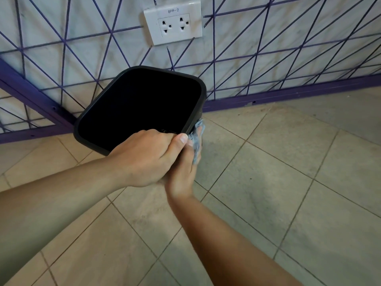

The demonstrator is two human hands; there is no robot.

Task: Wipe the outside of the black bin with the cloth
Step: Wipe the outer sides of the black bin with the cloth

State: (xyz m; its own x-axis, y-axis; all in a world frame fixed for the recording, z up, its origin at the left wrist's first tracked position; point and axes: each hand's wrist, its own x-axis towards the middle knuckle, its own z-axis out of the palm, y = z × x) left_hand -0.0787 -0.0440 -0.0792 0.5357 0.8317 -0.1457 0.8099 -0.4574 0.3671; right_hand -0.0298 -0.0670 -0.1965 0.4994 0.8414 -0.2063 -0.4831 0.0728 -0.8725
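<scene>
You are holding the black bin (140,108) off the tiled floor (288,182) with your left hand (144,157), fingers curling over the near rim and thumb lying along the outside edge, so that hand is clamping the bin firmly. The bin's mouth is tipping toward you, and its long axis, from mouth to base, is running away from that grip, downward toward the wall with the purple lines (268,65). Your right hand (183,172) is sitting just under and beside the left, touching it, and is pressing the bluish cloth (198,139) against the bin's outer side at the near right corner; its fingers are hidden behind the cloth and bin, so how tightly they are gripping is unclear, though the cloth is clearly in that hand. The unwiped wall seems to be lying beyond the cloth, away from the rim, so the next stroke probably wants to run along that axis, with your left hand steadying or turning the bin.
</scene>
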